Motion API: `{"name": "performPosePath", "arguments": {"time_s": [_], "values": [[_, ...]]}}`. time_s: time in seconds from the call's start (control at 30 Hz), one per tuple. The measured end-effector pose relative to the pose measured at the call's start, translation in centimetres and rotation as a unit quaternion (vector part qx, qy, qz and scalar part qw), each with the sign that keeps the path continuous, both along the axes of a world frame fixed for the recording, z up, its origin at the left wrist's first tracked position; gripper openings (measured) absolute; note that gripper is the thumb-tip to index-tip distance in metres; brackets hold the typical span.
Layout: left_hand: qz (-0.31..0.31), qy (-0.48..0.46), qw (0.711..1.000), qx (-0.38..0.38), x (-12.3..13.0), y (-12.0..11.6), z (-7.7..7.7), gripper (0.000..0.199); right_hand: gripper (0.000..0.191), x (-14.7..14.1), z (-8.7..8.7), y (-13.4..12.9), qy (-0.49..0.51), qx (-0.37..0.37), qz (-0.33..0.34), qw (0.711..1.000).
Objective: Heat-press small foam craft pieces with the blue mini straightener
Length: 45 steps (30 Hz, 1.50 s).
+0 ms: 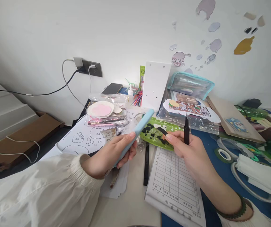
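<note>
Gripping left hand (120,149): closed around a slim light-blue bar (145,121), partly hidden by fingers, kind unclear.
Right hand (185,145): pinching a flat black strip (162,130), pointed black tweezers (186,130) also held, lower end hidden.
Spotted green tray (173,127): behind strip, partly covered; black pieces (148,129) indistinct.

A pale table (135,201) bears gridded paper (175,186), 1 black strip (146,167).
</note>
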<state>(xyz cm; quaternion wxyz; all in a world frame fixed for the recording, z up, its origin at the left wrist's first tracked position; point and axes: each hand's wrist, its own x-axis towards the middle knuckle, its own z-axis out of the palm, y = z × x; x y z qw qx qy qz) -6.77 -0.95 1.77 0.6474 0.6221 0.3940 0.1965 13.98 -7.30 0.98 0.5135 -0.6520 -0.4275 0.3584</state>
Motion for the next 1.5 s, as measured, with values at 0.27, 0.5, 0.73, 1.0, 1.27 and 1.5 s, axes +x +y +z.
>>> {"name": "performPosePath", "arguments": {"time_s": [0.27, 0.5, 0.73, 1.0, 1.27, 1.5], "values": [[0.014, -0.097, 0.994, 0.038, -0.2, 0.0, -0.2, 0.050, 0.027, -0.2, 0.4, 0.0, -0.068, -0.014, 0.018, 0.997], [-0.024, -0.127, 0.991, 0.041, -0.5, -0.3, 0.0, 0.055, 0.025, -1.1, 0.6, -0.3, -0.147, -0.025, 0.069, 0.987], [-0.013, -0.118, 0.993, 0.010, -0.5, -0.4, 0.0, 0.055, 0.027, -1.1, 0.5, -0.3, -0.156, -0.026, 0.064, 0.985], [0.017, -0.174, 0.984, -0.044, -0.6, -0.3, 0.3, 0.056, 0.036, 1.9, 1.8, -1.3, -0.321, -0.017, 0.250, 0.913], [0.006, -0.181, 0.983, -0.034, -0.7, -0.3, 0.0, 0.056, 0.023, 2.9, 1.3, -1.6, -0.527, -0.034, 0.321, 0.786], [-0.039, -0.167, 0.985, 0.030, -0.5, -0.6, -0.1, 0.045, 0.030, 0.9, 2.0, -1.9, -0.430, 0.092, 0.232, 0.868]]}}
